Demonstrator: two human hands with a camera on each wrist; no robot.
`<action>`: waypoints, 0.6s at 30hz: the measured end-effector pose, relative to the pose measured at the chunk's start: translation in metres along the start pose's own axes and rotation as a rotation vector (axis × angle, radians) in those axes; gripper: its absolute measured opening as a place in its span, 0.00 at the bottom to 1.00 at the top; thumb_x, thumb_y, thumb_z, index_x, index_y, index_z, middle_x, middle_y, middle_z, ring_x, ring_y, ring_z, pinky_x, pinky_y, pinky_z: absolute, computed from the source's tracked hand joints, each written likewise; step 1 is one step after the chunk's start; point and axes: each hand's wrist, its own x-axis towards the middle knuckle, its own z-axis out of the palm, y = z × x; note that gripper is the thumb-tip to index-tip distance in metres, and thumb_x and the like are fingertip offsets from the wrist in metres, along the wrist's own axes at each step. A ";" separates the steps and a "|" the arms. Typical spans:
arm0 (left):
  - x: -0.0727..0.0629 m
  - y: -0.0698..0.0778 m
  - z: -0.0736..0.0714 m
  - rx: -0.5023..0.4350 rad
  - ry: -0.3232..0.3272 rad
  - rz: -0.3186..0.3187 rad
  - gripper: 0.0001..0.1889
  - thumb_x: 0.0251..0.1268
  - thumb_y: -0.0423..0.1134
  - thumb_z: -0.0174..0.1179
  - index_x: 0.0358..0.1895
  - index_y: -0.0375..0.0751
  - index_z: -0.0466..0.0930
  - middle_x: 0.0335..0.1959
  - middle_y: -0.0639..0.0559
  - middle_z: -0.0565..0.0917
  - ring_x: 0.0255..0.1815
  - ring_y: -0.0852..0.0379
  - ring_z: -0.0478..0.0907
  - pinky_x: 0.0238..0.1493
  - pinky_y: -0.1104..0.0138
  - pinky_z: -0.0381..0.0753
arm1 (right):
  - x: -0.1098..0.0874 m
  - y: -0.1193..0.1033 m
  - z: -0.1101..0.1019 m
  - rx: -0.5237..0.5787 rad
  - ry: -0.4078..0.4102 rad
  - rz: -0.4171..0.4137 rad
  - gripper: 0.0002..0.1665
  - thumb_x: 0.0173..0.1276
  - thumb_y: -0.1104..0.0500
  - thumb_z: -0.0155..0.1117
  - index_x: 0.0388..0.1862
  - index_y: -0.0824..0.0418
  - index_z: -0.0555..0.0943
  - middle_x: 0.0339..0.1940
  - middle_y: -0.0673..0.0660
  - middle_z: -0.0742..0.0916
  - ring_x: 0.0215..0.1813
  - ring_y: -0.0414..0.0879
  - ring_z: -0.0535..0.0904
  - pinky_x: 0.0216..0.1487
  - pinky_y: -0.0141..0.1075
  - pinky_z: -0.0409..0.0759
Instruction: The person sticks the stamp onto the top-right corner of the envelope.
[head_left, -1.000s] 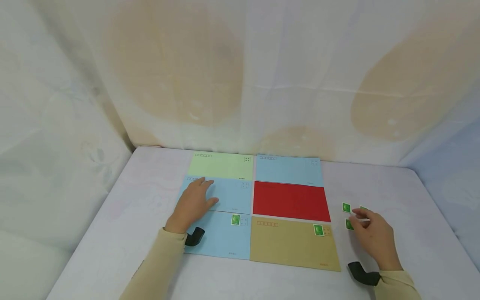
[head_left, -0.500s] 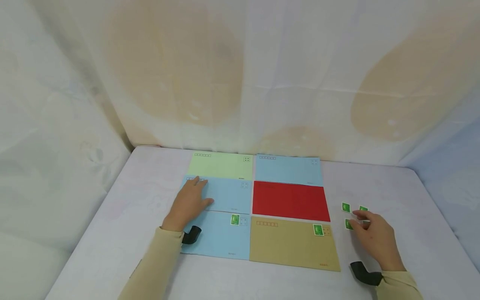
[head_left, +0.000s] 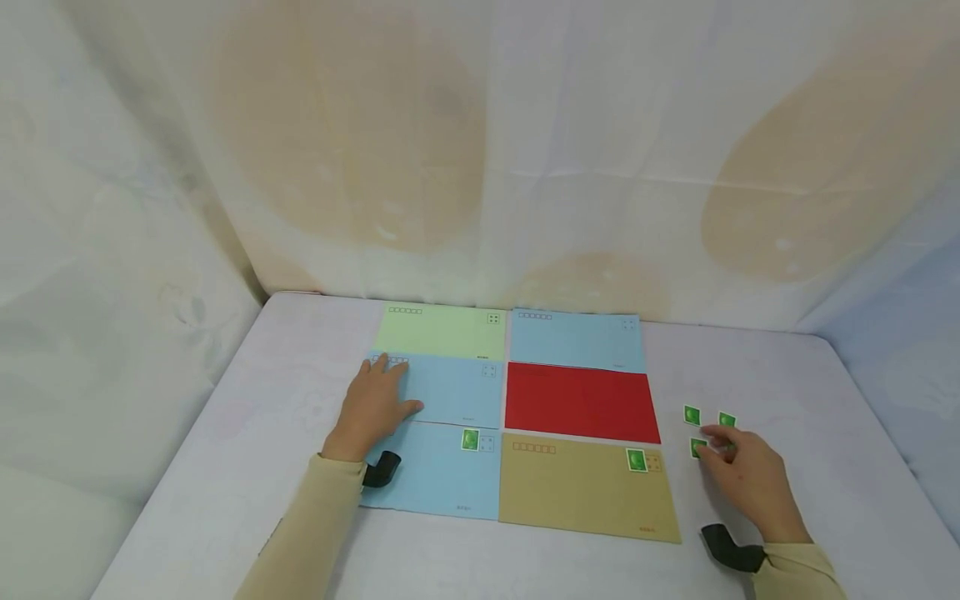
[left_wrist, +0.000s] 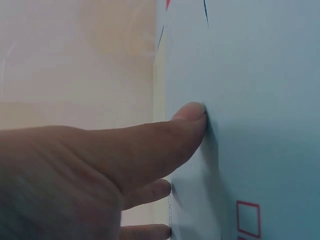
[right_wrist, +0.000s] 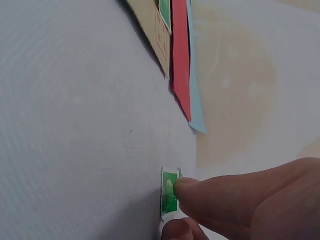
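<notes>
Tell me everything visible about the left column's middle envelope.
The middle envelope is light blue, paper-looking, unstamped and flat, between a green envelope and a nearer blue one. Printed boxes mark its far left, a faint square its far right, unreadable small print its near right. The left hand rests on its left part, partly covering the boxes.
</notes>
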 end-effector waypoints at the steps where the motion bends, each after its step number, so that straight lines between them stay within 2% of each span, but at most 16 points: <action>1: 0.000 0.000 0.000 0.000 -0.005 -0.009 0.36 0.60 0.47 0.73 0.66 0.27 0.74 0.69 0.22 0.67 0.70 0.21 0.61 0.69 0.39 0.64 | 0.000 0.000 0.000 -0.004 0.001 0.002 0.23 0.69 0.62 0.64 0.58 0.74 0.77 0.46 0.71 0.81 0.40 0.57 0.76 0.31 0.38 0.77; 8: 0.001 0.000 0.000 -0.001 -0.045 -0.047 0.36 0.62 0.48 0.71 0.67 0.28 0.73 0.71 0.23 0.64 0.71 0.21 0.58 0.67 0.36 0.66 | -0.001 0.000 0.001 -0.019 -0.017 0.016 0.22 0.69 0.62 0.63 0.58 0.73 0.77 0.46 0.70 0.80 0.41 0.57 0.75 0.31 0.38 0.76; 18: 0.001 0.001 -0.001 -0.019 -0.059 -0.063 0.37 0.62 0.48 0.71 0.69 0.29 0.71 0.72 0.23 0.63 0.72 0.20 0.56 0.67 0.34 0.64 | 0.000 -0.002 -0.001 -0.010 -0.025 0.010 0.20 0.69 0.63 0.63 0.56 0.73 0.78 0.44 0.70 0.81 0.40 0.56 0.76 0.31 0.39 0.77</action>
